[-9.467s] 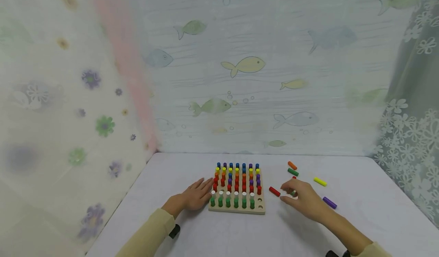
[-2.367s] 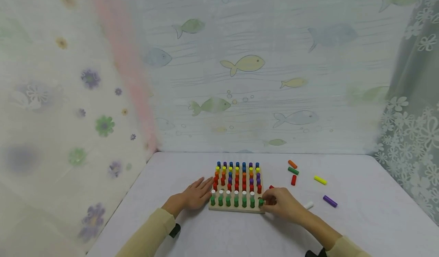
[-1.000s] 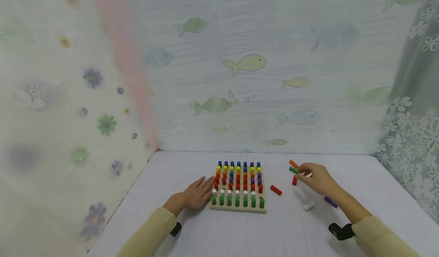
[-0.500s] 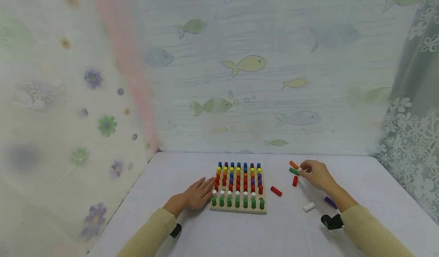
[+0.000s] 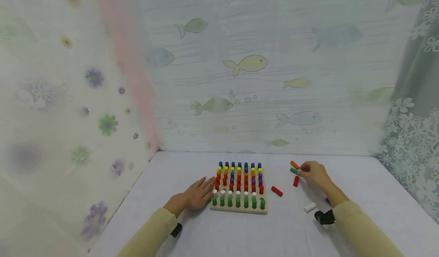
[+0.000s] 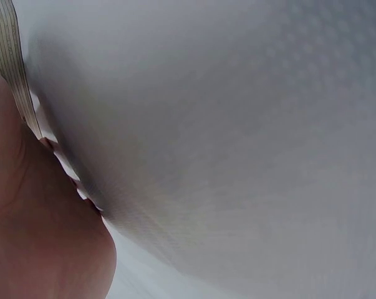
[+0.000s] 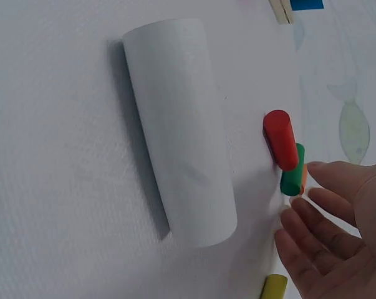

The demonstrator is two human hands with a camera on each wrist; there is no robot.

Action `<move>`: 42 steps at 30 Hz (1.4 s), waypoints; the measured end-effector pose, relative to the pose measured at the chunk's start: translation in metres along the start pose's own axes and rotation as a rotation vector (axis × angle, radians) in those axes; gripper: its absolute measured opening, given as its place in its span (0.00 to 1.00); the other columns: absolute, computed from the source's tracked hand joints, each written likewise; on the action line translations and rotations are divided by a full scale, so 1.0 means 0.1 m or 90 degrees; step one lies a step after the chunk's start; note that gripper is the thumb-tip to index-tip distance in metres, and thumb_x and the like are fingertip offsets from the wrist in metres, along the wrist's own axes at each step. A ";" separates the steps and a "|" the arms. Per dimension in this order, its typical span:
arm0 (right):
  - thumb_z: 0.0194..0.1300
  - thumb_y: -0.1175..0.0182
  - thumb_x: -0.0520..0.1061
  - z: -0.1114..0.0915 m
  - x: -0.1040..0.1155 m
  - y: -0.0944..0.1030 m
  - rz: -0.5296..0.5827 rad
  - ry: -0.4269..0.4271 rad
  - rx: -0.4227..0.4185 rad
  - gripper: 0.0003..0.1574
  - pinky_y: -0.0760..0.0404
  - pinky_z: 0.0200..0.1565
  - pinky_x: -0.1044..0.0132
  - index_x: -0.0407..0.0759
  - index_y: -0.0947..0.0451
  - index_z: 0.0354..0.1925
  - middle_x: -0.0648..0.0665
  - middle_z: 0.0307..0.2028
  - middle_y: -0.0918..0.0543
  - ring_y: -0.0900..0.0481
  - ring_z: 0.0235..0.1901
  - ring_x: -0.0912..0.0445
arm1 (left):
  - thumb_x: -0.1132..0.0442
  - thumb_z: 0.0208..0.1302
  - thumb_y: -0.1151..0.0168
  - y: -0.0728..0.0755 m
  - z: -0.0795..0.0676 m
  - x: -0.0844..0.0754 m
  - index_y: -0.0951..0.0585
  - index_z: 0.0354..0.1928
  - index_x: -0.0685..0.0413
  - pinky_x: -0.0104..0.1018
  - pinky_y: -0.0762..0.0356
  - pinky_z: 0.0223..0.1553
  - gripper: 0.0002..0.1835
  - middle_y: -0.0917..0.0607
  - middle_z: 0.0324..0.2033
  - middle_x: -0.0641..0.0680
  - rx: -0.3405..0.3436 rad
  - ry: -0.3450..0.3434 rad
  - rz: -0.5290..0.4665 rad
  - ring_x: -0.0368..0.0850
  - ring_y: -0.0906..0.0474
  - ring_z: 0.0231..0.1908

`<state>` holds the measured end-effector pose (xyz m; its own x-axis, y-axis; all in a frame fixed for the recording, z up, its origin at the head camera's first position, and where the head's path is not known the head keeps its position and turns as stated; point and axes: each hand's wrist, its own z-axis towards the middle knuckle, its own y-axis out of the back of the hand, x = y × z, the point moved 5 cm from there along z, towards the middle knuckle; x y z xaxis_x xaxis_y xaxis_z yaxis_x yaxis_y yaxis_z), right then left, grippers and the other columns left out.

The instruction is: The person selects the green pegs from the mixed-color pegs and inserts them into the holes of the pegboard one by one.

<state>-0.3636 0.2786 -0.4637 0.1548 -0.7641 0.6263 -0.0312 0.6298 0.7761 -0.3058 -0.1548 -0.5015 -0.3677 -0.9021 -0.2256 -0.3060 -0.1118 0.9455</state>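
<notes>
My left hand point(image 5: 199, 193) lies flat on the table, its fingertips at the left edge of a wooden pegboard point(image 5: 236, 210). Rows of coloured pegs stand in the board, a green peg point(image 5: 262, 203) at its front right corner. To the right, my right hand point(image 5: 313, 174) hovers with curved fingers, thumb and index fingertips close to the end of a lying green peg point(image 5: 294, 171). The right wrist view shows a gap between thumb and fingers, with the green peg point(image 7: 292, 177) beyond them. Behind it lies an orange peg point(image 5: 294, 164).
Loose on the table are two red pegs point(image 5: 296, 181), a white peg point(image 5: 310, 207) and a purple peg point(image 5: 328, 201) partly covered by the right arm. A yellow peg point(image 7: 274, 287) shows in the right wrist view. Patterned fabric point(image 5: 247, 108) rises behind the table.
A green peg now fills the pegboard's front right corner hole. My right hand has left it and moved to the back right, by the loose green peg. My left hand has stayed put.
</notes>
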 end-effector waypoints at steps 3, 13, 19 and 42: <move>0.71 0.38 0.41 0.01 -0.02 -0.01 0.000 -0.009 0.005 0.20 0.17 0.49 0.45 0.24 0.22 0.51 0.29 0.45 0.17 0.20 0.45 0.40 | 0.41 0.81 0.64 0.00 -0.01 0.00 0.51 0.83 0.47 0.58 0.57 0.78 0.36 0.51 0.82 0.48 0.000 0.003 0.000 0.57 0.59 0.81; 0.70 0.38 0.40 0.07 -0.07 -0.04 0.006 -0.018 0.001 0.19 0.17 0.47 0.47 0.24 0.21 0.50 0.31 0.43 0.16 0.21 0.43 0.42 | 0.42 0.82 0.63 0.05 -0.04 -0.04 0.50 0.83 0.47 0.56 0.54 0.78 0.35 0.50 0.82 0.47 0.007 0.003 0.014 0.55 0.58 0.81; 0.69 0.39 0.40 0.09 -0.07 -0.04 0.005 -0.021 0.006 0.18 0.19 0.48 0.45 0.23 0.20 0.49 0.31 0.42 0.16 0.20 0.45 0.40 | 0.42 0.82 0.62 0.05 -0.04 -0.04 0.50 0.83 0.47 0.55 0.53 0.78 0.35 0.49 0.82 0.47 0.004 0.002 0.015 0.55 0.58 0.81; 0.67 0.37 0.35 0.11 -0.03 -0.08 -0.043 0.015 0.007 0.13 0.17 0.48 0.45 0.24 0.19 0.45 0.32 0.40 0.16 0.20 0.41 0.42 | 0.43 0.82 0.63 0.02 0.01 0.00 0.51 0.83 0.46 0.57 0.55 0.78 0.34 0.51 0.82 0.47 0.005 0.009 0.005 0.55 0.59 0.81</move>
<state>-0.3747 0.2737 -0.4711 0.1799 -0.8010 0.5709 -0.0309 0.5755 0.8172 -0.3068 -0.1544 -0.4997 -0.3573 -0.9089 -0.2149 -0.3100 -0.1016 0.9453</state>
